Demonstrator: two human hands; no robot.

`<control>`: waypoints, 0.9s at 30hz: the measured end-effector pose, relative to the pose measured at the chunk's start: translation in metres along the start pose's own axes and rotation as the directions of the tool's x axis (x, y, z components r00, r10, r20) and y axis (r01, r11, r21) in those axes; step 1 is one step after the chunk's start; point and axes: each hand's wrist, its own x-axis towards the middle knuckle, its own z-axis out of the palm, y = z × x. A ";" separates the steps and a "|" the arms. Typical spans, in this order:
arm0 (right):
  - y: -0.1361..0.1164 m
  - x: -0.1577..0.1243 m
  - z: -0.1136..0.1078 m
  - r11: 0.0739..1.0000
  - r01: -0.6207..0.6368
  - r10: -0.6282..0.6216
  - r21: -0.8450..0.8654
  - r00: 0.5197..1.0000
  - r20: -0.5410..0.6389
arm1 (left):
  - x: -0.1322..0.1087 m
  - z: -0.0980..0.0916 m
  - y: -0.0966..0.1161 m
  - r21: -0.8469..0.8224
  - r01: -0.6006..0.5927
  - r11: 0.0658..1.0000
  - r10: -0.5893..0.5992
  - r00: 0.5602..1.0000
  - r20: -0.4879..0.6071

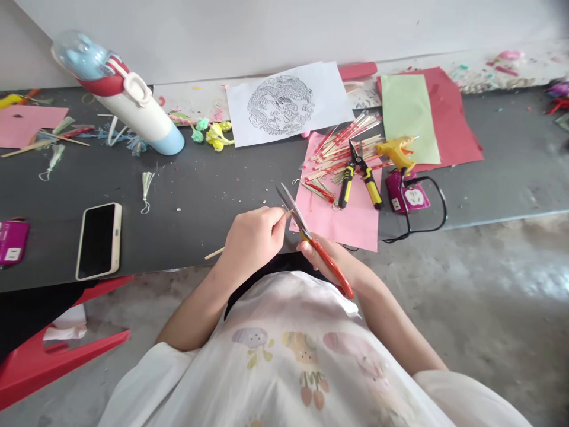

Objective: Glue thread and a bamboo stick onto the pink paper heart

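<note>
My left hand (255,237) is closed around a thin wooden stick (214,254); one end sticks out behind the hand at the table's front edge, and the other tip shows past my thumb. Orange-handled scissors (329,265) are in my right hand (324,252), held near the pivot, with the blades pointing up and away to the left. The blades stand apart, and the stick's tip is beside or between them; I cannot tell which. Most of the stick is hidden by the left hand.
Pink paper (342,225) bears several red-and-wood sticks (344,145) and yellow-black pliers (359,175). Right of these are a yellow glue gun (398,152) and a purple box (406,191) with a black cable. A phone (98,241), a bottle (133,107) and a tassel (147,191) are left.
</note>
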 end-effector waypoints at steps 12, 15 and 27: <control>-0.003 0.003 0.004 0.997 -0.072 0.072 0.008 0.997 0.009 | -0.001 0.001 -0.001 -0.017 0.002 1.000 -0.002 0.999 0.045; -0.005 0.004 0.007 0.992 -0.129 0.130 0.010 0.990 -0.048 | 0.000 0.001 -0.002 -0.034 0.007 0.999 -0.005 0.999 0.041; -0.007 0.002 0.009 0.990 -0.142 0.142 0.010 0.981 -0.129 | 0.004 0.000 -0.003 -0.221 0.133 0.966 -0.099 0.983 0.156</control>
